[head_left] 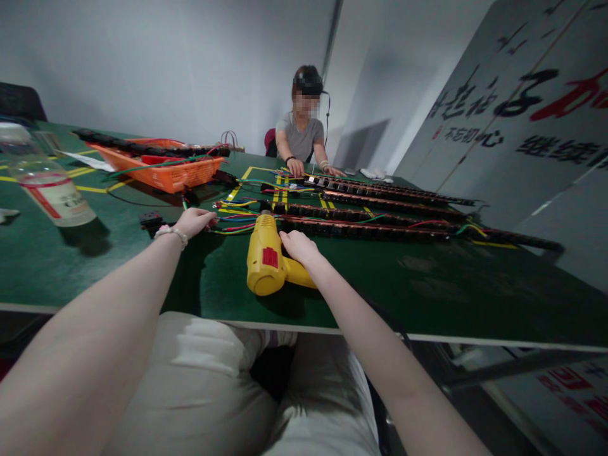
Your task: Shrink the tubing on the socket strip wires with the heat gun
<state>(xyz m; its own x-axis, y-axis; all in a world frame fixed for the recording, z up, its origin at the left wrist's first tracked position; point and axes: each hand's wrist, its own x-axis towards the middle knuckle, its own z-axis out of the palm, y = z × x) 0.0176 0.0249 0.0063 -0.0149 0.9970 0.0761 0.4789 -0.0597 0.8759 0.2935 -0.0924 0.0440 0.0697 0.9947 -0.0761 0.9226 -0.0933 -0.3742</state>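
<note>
My left hand (194, 223) is closed in a pinch at the ends of several thin coloured wires (237, 227), left of a row of long dark cable bundles (361, 229). A yellow heat gun (266, 256) is in front of me, its nozzle facing away toward the wires and its handle angled to the right. My right hand (300, 247) is closed at the handle, thumb beside the gun's body; the other fingers are mostly hidden. Near my left wrist sits a small black connector (151, 220).
An orange basket (175, 174) with a dark bundle across it stands at the back left. A plastic bottle (52, 183) is far left on the green table (427, 285), marked with yellow tape. Opposite, a person (301, 136) has both hands on the farther bundles.
</note>
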